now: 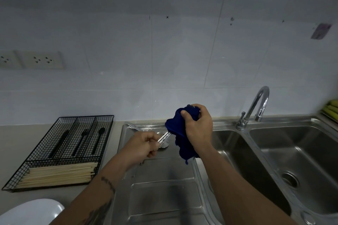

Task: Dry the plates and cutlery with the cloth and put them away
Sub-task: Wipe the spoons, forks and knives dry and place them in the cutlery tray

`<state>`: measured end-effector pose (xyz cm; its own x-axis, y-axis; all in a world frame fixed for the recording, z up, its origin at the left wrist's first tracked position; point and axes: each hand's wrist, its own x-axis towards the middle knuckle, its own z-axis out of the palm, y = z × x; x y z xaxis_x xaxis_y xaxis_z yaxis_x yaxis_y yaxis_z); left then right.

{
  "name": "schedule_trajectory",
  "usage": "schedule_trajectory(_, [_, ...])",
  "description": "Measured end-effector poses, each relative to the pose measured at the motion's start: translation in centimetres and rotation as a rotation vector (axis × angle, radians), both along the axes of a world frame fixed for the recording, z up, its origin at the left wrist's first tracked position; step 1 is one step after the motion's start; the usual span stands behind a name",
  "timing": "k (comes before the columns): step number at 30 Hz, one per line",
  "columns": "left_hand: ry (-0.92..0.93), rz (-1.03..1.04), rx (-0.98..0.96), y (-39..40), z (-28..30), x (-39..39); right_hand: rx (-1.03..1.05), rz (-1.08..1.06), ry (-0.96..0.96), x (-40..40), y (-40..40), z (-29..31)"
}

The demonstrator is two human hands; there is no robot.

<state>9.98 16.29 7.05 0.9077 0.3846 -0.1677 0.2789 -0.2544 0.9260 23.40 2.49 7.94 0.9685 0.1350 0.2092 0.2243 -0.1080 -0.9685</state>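
My left hand (144,145) grips the handle of a shiny metal piece of cutlery (164,137) above the steel draining board (164,179). Its far end is hidden inside a dark blue cloth (180,129), which my right hand (198,127) squeezes around it. A black wire cutlery tray (108,133) lies on the counter to the left, holding black utensils (80,141) and a bundle of wooden chopsticks (60,173). A white plate (31,213) shows at the bottom left corner.
A double steel sink (301,151) with a chrome tap (257,104) fills the right side. Another metal utensil (134,127) lies at the back of the draining board. Green and yellow items (332,109) sit at the far right edge. Wall sockets (41,59) are at left.
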Motion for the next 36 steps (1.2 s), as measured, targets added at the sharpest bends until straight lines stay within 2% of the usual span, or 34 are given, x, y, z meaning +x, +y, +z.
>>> schedule_trajectory(5, [-0.002, 0.040, 0.028, 0.0, 0.9, 0.0, 0.036, 0.017, 0.025, -0.4, 0.1, 0.2])
schedule_trajectory(9, [0.004, 0.112, 0.047, -0.1, 0.2, -0.1, -0.052, 0.157, 0.226, -0.5, 0.4, -0.4])
schedule_trajectory(12, [0.000, 0.129, -0.014, -0.8, -0.4, 0.0, -0.079, 0.287, 0.325, -1.6, 1.0, -1.2])
schedule_trajectory(14, [0.000, 0.151, -0.056, -1.2, -0.6, 0.0, -0.127, 0.267, 0.271, -2.1, 1.5, -1.4])
schedule_trajectory(18, [0.006, 0.176, -0.065, -0.8, -1.0, -0.4, -0.286, 0.136, 0.020, -1.8, 1.3, 0.3])
schedule_trajectory(23, [0.007, 0.152, 0.018, -0.3, -0.7, -0.6, -0.374, 0.205, -0.211, -1.2, 1.0, 0.6])
schedule_trajectory(29, [0.032, 0.101, 0.113, 0.0, -0.4, -0.4, -0.115, 0.090, 0.031, -0.3, 0.6, 0.9])
schedule_trajectory(36, [0.009, 0.140, 0.131, 0.1, -0.3, -0.1, -0.223, 0.110, -0.070, -1.0, 1.0, 0.1])
